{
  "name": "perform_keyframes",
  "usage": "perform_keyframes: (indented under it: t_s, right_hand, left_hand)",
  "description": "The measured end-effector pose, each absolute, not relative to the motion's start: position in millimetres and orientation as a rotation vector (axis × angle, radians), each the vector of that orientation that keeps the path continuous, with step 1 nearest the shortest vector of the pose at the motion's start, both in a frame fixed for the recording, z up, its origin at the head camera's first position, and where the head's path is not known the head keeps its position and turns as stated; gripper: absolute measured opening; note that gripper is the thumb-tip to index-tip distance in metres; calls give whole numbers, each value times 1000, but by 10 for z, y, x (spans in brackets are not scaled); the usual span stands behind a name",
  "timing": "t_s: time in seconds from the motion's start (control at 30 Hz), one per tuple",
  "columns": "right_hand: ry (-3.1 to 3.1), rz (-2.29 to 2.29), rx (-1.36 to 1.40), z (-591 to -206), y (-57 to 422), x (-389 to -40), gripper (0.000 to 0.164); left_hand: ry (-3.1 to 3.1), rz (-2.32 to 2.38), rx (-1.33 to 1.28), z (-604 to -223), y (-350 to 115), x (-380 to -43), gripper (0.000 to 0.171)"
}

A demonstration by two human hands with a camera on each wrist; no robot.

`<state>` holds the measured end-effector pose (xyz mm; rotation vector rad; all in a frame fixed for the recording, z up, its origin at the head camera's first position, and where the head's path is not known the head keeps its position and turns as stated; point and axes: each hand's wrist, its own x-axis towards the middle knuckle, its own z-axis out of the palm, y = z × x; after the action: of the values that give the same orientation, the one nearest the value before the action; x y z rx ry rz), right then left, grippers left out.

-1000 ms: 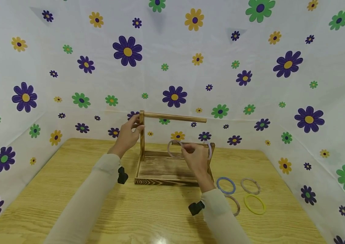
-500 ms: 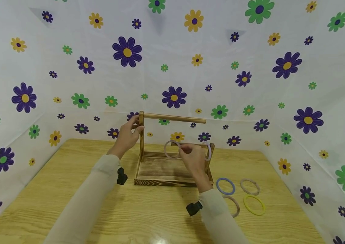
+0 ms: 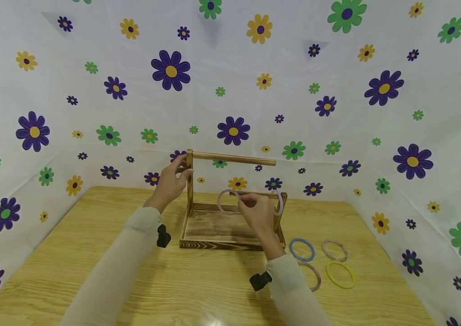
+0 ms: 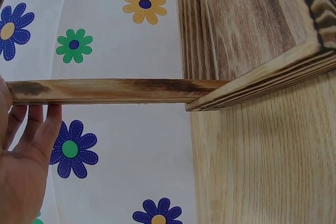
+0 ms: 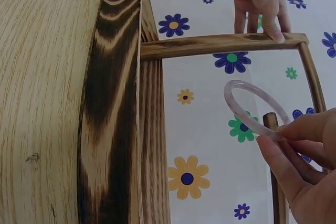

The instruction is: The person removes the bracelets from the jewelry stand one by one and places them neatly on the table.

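In the head view, my left hand (image 3: 169, 184) grips the left upright (image 3: 190, 185) of a wooden bracelet stand, thumb in front and fingers behind. Between the thumb and fingers of my right hand (image 3: 258, 213) is a translucent pale pink bangle (image 5: 229, 98). This bangle hangs at the free left end of the lower bar (image 5: 278, 198); whether the bar tip passes through it I cannot tell. A pale lavender bangle (image 3: 281, 203) hangs near the right upright, partly hidden by my right hand. The upper bar (image 3: 234, 158) carries nothing.
Right of the stand, a blue bangle (image 3: 291, 248), a beige bangle (image 3: 345, 253), a yellow bangle (image 3: 352, 280) and a brownish bangle (image 3: 318, 280), partly covered by my right sleeve, lie on the wooden table (image 3: 197, 290). Flower-patterned cloth (image 3: 197, 104) surrounds the table behind.
My right hand has shifted slightly left with the pale pink bangle, past the lower bar's tip. My left hand stays on the upright.
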<state>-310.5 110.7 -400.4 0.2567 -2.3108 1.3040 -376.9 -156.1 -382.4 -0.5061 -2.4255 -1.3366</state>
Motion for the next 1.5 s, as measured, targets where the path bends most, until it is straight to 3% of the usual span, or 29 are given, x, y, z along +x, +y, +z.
perform_keyframes:
  t_s: [0.7, 0.93, 1.5]
  right_hand:
    - [-2438, 1294, 319, -3957, 1272, -2921, 10]
    - [-2490, 1296, 374, -3944, 1378, -2875, 9]
    - [-2652, 1207, 407, -3880, 1564, -2736, 6]
  left_hand:
    - [-2454, -1311, -487, -3762, -1637, -3784, 50]
    - [-2544, -1330, -490, -3649, -1683, -3799, 57]
    - [-2656, -1348, -554, -3492, -1740, -3841, 39]
